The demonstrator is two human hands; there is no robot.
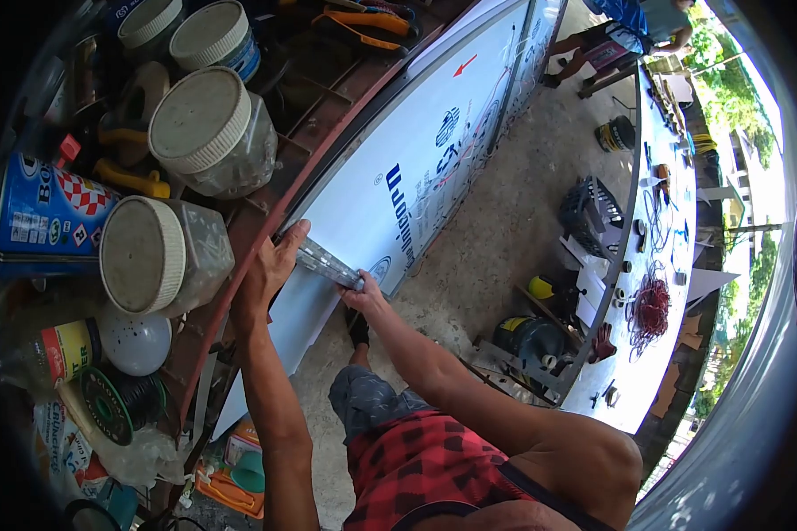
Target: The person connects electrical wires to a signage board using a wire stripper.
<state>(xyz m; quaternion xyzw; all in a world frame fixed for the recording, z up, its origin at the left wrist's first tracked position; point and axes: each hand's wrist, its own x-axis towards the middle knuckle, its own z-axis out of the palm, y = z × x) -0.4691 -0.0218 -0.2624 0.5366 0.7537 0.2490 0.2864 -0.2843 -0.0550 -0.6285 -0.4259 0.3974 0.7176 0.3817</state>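
A silver, flat metal strip (323, 260) lies across the end of a white sign panel (345, 208) printed with dark lettering and a red arrow. My left hand (274, 261) grips the strip's upper end by the panel's top edge, thumb extended, beside the rusty shelf edge. My right hand (365, 294) is closed around its other end, near the panel's lower edge. Markings on the strip are too small to read. The fingers behind the strip are partly hidden.
Lidded plastic jars (202, 124), a blue can (49, 212) and a wire spool (119, 403) crowd the shelf at left. Across the concrete floor stand a dark crate (591, 217) and a long table (660, 336) with red wire (651, 310). Another person (624, 40) is at the far end.
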